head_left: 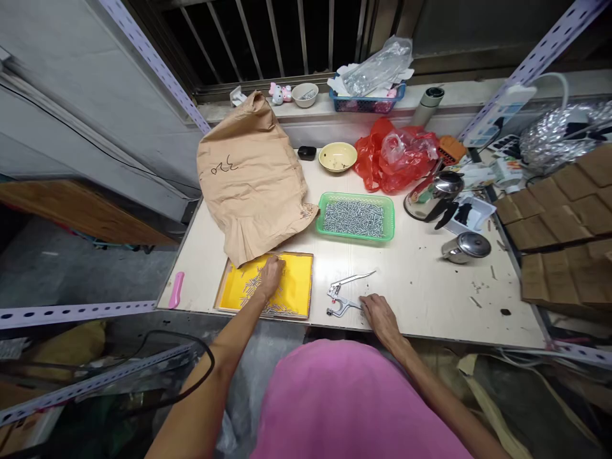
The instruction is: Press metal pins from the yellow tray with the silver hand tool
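Left hand (270,276) is down in the yellow tray (300,280), fingers curled onto the small metal pins (248,290) scattered there; can't tell if any are pinched. Right hand (380,315) lies flat on the table (430,280), fingers loose and holding nothing, tips just beside the silver pliers (336,294) (touching? unclear). Pliers lie just left of that hand, long axis running up-right toward the green tray (391,220) of screws (354,218). The right hand is much the nearer to them.
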A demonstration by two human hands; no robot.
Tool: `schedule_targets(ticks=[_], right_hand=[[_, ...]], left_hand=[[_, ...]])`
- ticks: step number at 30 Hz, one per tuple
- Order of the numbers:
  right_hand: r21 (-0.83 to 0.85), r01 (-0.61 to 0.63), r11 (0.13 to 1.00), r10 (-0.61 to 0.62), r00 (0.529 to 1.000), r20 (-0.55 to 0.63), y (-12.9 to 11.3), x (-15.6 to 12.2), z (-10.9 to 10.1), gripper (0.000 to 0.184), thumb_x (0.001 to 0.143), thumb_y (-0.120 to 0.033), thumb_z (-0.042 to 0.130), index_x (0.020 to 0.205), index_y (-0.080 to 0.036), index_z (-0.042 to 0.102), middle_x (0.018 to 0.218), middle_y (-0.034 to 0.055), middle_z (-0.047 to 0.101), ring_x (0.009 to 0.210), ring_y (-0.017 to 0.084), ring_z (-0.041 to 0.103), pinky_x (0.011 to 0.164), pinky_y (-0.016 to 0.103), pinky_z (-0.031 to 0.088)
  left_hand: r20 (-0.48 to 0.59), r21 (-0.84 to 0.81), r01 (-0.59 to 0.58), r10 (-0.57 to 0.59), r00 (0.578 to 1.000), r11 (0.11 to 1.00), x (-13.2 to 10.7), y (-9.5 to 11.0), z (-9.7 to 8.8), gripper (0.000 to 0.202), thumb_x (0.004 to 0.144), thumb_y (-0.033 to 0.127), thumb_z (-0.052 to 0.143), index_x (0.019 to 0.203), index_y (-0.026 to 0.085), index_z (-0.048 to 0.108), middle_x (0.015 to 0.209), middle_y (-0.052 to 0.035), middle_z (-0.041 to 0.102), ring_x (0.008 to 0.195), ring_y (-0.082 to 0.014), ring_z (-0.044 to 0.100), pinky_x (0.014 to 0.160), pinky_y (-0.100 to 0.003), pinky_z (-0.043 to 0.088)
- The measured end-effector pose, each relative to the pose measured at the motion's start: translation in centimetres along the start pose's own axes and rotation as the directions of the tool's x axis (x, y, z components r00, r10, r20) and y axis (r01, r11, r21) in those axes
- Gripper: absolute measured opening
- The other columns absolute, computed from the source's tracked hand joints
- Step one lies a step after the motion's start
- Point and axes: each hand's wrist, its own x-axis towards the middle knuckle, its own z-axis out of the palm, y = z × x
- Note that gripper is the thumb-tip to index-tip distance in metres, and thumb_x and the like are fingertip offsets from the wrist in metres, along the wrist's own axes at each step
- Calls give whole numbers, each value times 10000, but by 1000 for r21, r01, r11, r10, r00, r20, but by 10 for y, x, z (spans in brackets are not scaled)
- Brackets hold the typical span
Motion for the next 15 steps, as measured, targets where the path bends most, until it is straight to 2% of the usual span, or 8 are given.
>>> schedule_targets(ticks=[3, 4, 6, 8, 10, 12, 15], right_hand=[[-29, -6, 1000, 7, 999, 35, -5, 1, -4, 252, 941, -209, 492, 1147, -204, 637, 1023, 88, 619, 946, 220, 522, 789, 297, 403], [-41, -3, 999, 6, 999, 54, -7, 1, -5, 245, 936, -209, 505, 1139, -208, 643, 1036, 88, 618, 954, 221, 517, 789, 299, 396], [-76, 0, 997, 7, 996, 94, -9, 3, -7, 225, 932, -193, 506, 1091, -216, 663, 1037, 88, 620, 968, 225, 506, 794, 307, 378], [-116, 1, 993, 13, 993, 119, -9, 8, -9, 231, 939, -168, 477, 1050, -217, 674, 1026, 92, 622, 976, 226, 496, 798, 316, 358], [-146, -5, 989, 21, 994, 109, -6, 17, -12, 257, 949, -152, 440, 1038, -214, 673, 1027, 99, 619, 978, 227, 484, 798, 324, 341], [-163, -16, 987, 29, 996, 82, -2, 27, -16, 275, 952, -137, 417, 1032, -209, 670, 1041, 104, 612, 982, 228, 472, 795, 329, 330], [-167, -20, 986, 32, 997, 68, 5, 41, -21, 288, 946, -114, 408, 1025, -205, 669, 1052, 108, 607, 993, 233, 462, 797, 336, 325]], left_hand=[[6, 100, -31, 31, 999, 995, 5, 4, -5, 179, 828, 133, 484, 706, 157, 614, 892, -117, 629, 913, -234, 551, 738, -307, 385], [-7, 86, -32, 32, 999, 996, 5, 8, -5, 172, 821, 134, 489, 709, 155, 618, 875, -116, 639, 892, -231, 564, 738, -308, 394], [-21, -33, -27, 26, 999, 999, -3, 21, -3, 155, 815, 172, 508, 737, 155, 641, 840, -94, 662, 835, -211, 591, 720, -293, 419], [44, -235, 7, 4, 999, 972, -18, 43, 6, 148, 800, 232, 542, 770, 161, 668, 764, -51, 672, 734, -174, 609, 664, -259, 439], [216, -430, 126, -34, 976, 894, -37, 68, 20, 144, 760, 269, 588, 765, 158, 680, 629, -8, 638, 591, -136, 590, 569, -225, 439], [376, -571, 291, -71, 924, 767, -55, 90, 36, 152, 726, 291, 637, 747, 145, 674, 548, 19, 591, 497, -106, 548, 504, -205, 436], [489, -641, 485, -171, 856, 595, -70, 113, 57, 191, 671, 300, 715, 724, 128, 650, 489, 47, 545, 412, -74, 490, 452, -195, 439]])
